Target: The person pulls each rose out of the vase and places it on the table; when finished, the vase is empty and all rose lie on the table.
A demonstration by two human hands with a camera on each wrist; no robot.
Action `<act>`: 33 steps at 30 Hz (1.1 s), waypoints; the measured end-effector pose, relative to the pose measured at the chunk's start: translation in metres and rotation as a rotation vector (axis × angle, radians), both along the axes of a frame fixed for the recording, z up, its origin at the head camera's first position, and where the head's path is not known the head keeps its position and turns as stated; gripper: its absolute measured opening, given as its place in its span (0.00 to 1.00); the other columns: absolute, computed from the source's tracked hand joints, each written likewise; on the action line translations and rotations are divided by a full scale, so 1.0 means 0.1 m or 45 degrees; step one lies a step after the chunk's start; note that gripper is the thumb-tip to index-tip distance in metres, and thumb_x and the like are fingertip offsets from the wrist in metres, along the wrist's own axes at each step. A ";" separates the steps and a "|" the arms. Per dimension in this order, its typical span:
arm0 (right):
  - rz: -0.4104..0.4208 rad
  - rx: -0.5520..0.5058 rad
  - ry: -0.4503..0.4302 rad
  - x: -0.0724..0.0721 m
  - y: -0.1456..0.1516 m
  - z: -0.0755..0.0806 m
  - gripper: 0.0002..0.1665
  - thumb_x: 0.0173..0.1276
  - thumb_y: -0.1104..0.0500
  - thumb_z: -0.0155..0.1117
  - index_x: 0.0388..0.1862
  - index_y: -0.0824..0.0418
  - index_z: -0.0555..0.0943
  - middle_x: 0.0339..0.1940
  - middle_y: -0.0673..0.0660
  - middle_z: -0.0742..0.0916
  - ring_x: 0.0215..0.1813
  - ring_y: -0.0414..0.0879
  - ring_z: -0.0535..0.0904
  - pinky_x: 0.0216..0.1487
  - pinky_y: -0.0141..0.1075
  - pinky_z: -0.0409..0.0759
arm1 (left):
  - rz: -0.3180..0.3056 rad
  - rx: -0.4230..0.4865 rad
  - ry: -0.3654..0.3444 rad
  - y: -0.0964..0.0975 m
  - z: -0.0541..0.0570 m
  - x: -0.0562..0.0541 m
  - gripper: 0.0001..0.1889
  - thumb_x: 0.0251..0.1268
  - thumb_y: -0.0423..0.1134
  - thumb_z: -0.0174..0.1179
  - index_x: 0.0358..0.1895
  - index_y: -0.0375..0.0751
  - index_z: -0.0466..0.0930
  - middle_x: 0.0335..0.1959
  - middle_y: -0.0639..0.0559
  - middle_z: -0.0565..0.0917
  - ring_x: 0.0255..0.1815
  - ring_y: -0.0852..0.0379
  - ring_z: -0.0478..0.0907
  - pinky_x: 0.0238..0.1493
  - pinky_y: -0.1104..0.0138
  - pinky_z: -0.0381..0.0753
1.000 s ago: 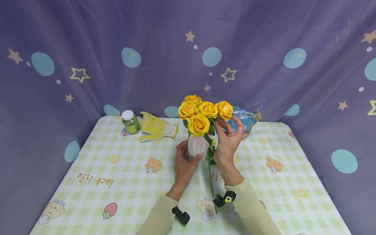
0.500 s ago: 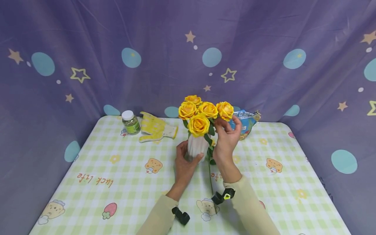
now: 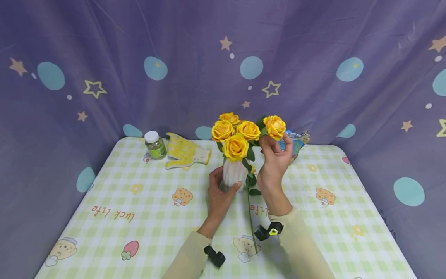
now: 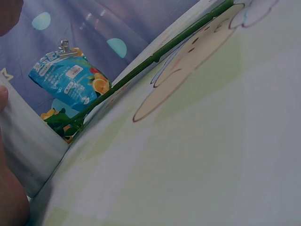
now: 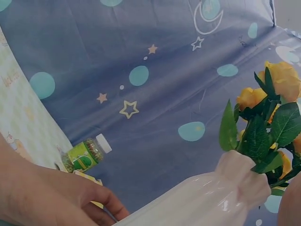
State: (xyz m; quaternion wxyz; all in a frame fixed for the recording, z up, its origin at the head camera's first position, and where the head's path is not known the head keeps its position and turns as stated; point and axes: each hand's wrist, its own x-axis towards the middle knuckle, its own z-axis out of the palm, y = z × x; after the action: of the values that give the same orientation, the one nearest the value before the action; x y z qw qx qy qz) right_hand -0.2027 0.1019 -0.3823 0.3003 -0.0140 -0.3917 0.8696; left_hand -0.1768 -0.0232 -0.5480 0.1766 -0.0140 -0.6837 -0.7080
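A white fluted vase (image 3: 231, 174) stands on the table with several yellow roses (image 3: 235, 147) in its mouth. My left hand (image 3: 220, 197) holds the vase low down, thumb across its near side. My right hand (image 3: 273, 166) pinches a yellow rose (image 3: 275, 127) just below its bloom, to the right of the bunch; its stem is hidden behind the fingers. In the right wrist view the vase's glossy ruffled rim (image 5: 244, 179) and green leaves (image 5: 256, 136) show. Another flower lies on the table, its long green stem (image 4: 155, 57) running towards the front edge, its bloom partly hidden behind the vase.
At the back left stand a seed-filled jar (image 3: 155, 146) with a white lid and a yellow-and-white work glove (image 3: 186, 152). A blue clipped bag (image 4: 70, 77) stands at the back right, partly behind my right hand. A purple curtain (image 3: 195, 46) surrounds the checked table (image 3: 156, 232).
My right hand has moved slightly right, drawing the pinched rose up and away from the bunch. A leaf now shows behind it. My left hand and the vase stay put.
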 end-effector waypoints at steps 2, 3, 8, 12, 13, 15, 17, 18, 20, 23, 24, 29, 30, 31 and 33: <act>-0.009 -0.013 0.011 0.00 0.01 0.03 0.30 0.72 0.76 0.71 0.65 0.59 0.71 0.33 0.50 0.92 0.41 0.43 0.89 0.44 0.33 0.80 | 0.002 -0.004 0.003 0.00 0.00 0.00 0.38 0.64 0.38 0.82 0.75 0.46 0.73 0.73 0.49 0.83 0.77 0.50 0.76 0.80 0.43 0.68; -0.016 -0.020 0.014 0.00 0.01 0.03 0.30 0.72 0.77 0.71 0.65 0.59 0.72 0.33 0.51 0.92 0.41 0.43 0.89 0.45 0.33 0.80 | 0.002 -0.006 0.007 0.00 0.00 0.00 0.38 0.64 0.38 0.82 0.74 0.46 0.73 0.73 0.49 0.83 0.77 0.50 0.77 0.79 0.43 0.68; -0.035 -0.019 0.048 -0.03 0.03 0.07 0.28 0.71 0.77 0.70 0.64 0.59 0.73 0.35 0.52 0.92 0.42 0.43 0.89 0.46 0.34 0.82 | 0.005 -0.012 0.016 0.00 0.00 0.00 0.37 0.64 0.38 0.83 0.74 0.46 0.74 0.72 0.49 0.83 0.76 0.49 0.77 0.79 0.42 0.68; -0.003 -0.043 0.052 -0.03 0.04 0.12 0.28 0.71 0.77 0.69 0.64 0.58 0.74 0.35 0.51 0.90 0.41 0.43 0.87 0.44 0.34 0.82 | 0.001 -0.004 0.021 0.00 -0.01 0.00 0.37 0.63 0.37 0.82 0.73 0.46 0.74 0.72 0.49 0.84 0.76 0.49 0.77 0.79 0.42 0.68; 0.009 -0.050 0.049 -0.03 0.05 0.13 0.28 0.72 0.77 0.68 0.65 0.58 0.73 0.35 0.51 0.89 0.41 0.43 0.86 0.43 0.33 0.81 | 0.000 -0.003 0.019 0.00 -0.01 0.00 0.37 0.63 0.37 0.82 0.73 0.46 0.74 0.72 0.49 0.84 0.76 0.49 0.77 0.79 0.42 0.68; 0.028 -0.072 0.048 -0.02 0.06 0.16 0.28 0.72 0.77 0.68 0.65 0.58 0.73 0.34 0.52 0.88 0.40 0.43 0.85 0.43 0.34 0.80 | -0.001 -0.002 0.013 0.00 -0.01 0.00 0.37 0.63 0.37 0.82 0.73 0.46 0.74 0.72 0.49 0.83 0.76 0.49 0.77 0.79 0.42 0.68; 0.038 -0.080 0.051 -0.02 0.07 0.18 0.28 0.72 0.77 0.67 0.65 0.58 0.73 0.34 0.52 0.88 0.41 0.44 0.86 0.43 0.33 0.81 | 0.002 -0.006 0.006 -0.01 -0.01 -0.01 0.37 0.63 0.37 0.82 0.73 0.46 0.74 0.72 0.49 0.83 0.77 0.49 0.77 0.80 0.42 0.68; 0.040 -0.084 0.057 -0.02 0.08 0.19 0.28 0.73 0.77 0.66 0.65 0.58 0.73 0.34 0.52 0.88 0.41 0.44 0.87 0.43 0.33 0.81 | 0.002 -0.007 0.002 -0.01 -0.01 -0.01 0.37 0.63 0.37 0.82 0.73 0.46 0.74 0.73 0.49 0.83 0.77 0.49 0.76 0.80 0.42 0.68; 0.035 -0.103 0.076 -0.01 0.09 0.21 0.28 0.72 0.78 0.66 0.65 0.59 0.74 0.34 0.53 0.88 0.41 0.45 0.87 0.43 0.33 0.82 | 0.006 -0.011 -0.005 -0.01 0.00 -0.01 0.37 0.63 0.38 0.82 0.74 0.46 0.74 0.73 0.49 0.83 0.77 0.49 0.76 0.80 0.42 0.68; 0.010 -0.106 0.103 -0.02 0.11 0.24 0.28 0.72 0.78 0.66 0.65 0.59 0.74 0.34 0.53 0.87 0.41 0.45 0.88 0.41 0.32 0.85 | 0.008 -0.016 -0.017 -0.01 0.01 0.00 0.37 0.64 0.39 0.82 0.74 0.46 0.74 0.73 0.49 0.83 0.77 0.49 0.76 0.81 0.43 0.67; 0.002 -0.109 0.113 -0.02 0.12 0.25 0.28 0.72 0.78 0.65 0.65 0.59 0.74 0.34 0.54 0.87 0.40 0.45 0.88 0.40 0.31 0.85 | 0.009 -0.018 -0.019 0.00 0.01 0.00 0.37 0.64 0.39 0.83 0.74 0.47 0.74 0.73 0.49 0.83 0.77 0.49 0.76 0.81 0.43 0.67; -0.032 -0.122 0.164 -0.02 0.15 0.29 0.28 0.71 0.79 0.65 0.65 0.59 0.75 0.34 0.54 0.87 0.40 0.46 0.87 0.39 0.31 0.86 | 0.009 -0.015 -0.020 0.00 0.02 0.01 0.38 0.64 0.39 0.83 0.74 0.47 0.73 0.73 0.49 0.83 0.78 0.49 0.76 0.80 0.42 0.67; -0.037 -0.132 0.178 -0.02 0.16 0.30 0.28 0.71 0.79 0.65 0.65 0.60 0.75 0.34 0.55 0.87 0.40 0.47 0.87 0.40 0.32 0.86 | 0.007 -0.012 -0.020 0.00 0.02 0.01 0.38 0.64 0.38 0.83 0.75 0.47 0.73 0.73 0.49 0.83 0.78 0.48 0.76 0.80 0.42 0.67; -0.042 -0.139 0.191 -0.02 0.16 0.31 0.28 0.71 0.79 0.65 0.64 0.60 0.75 0.34 0.55 0.86 0.40 0.47 0.87 0.40 0.32 0.87 | 0.006 -0.010 -0.021 0.00 0.02 0.01 0.38 0.64 0.38 0.82 0.75 0.47 0.73 0.73 0.49 0.83 0.78 0.48 0.76 0.80 0.42 0.67; -0.047 -0.160 0.218 -0.02 0.18 0.33 0.28 0.70 0.80 0.66 0.64 0.61 0.74 0.34 0.56 0.86 0.40 0.48 0.86 0.40 0.33 0.87 | 0.003 -0.004 -0.020 0.00 0.02 0.01 0.38 0.64 0.38 0.82 0.75 0.47 0.73 0.74 0.49 0.82 0.78 0.48 0.75 0.81 0.42 0.67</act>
State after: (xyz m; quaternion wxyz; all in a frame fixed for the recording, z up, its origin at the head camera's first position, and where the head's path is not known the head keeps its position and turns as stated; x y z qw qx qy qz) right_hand -0.2043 0.1197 -0.3497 0.3472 0.0345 -0.3088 0.8848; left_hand -0.1757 -0.0229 -0.5462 0.1721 -0.0077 -0.6863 -0.7066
